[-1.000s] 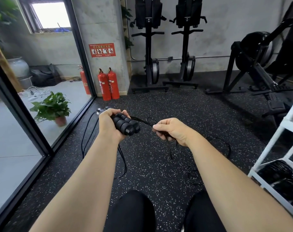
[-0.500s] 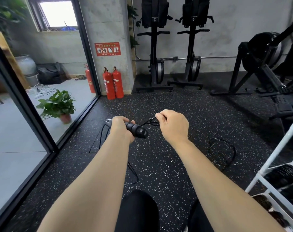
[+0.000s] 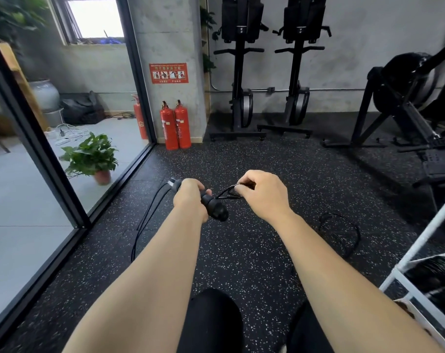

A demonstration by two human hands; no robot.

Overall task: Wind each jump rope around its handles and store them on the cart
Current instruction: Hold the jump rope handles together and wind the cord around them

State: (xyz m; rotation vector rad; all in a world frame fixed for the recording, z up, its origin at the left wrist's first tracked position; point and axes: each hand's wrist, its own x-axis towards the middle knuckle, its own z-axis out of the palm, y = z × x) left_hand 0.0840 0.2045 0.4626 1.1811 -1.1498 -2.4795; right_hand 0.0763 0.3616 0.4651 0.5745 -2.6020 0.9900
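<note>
Head view: the jump rope's handles are bundled side by side in the left hand, which is clenched around them at waist height. Their black foam ends stick out toward the right, and a silvery cap shows past the knuckles on the far side. From the bundle a thin black cord runs a short way across to the right hand, whose fingertips pinch it in a small loop just beside the handles. More cord drops from the left hand's far side and trails down across the speckled rubber floor.

My read is that the winding step is under way — few turns, if any, can be made out on the handles, and plenty of slack lies loose. The next move calls for the right hand to carry its loop over and around the bundle while the left holds the handles firm, keeping the cord taut so the turns don't slide off the foam.

A second rope lies coiled loosely on the floor to the right, unwound — likely next in line. Just past it stands the white cart, dark bundles already on its shelves.
</note>
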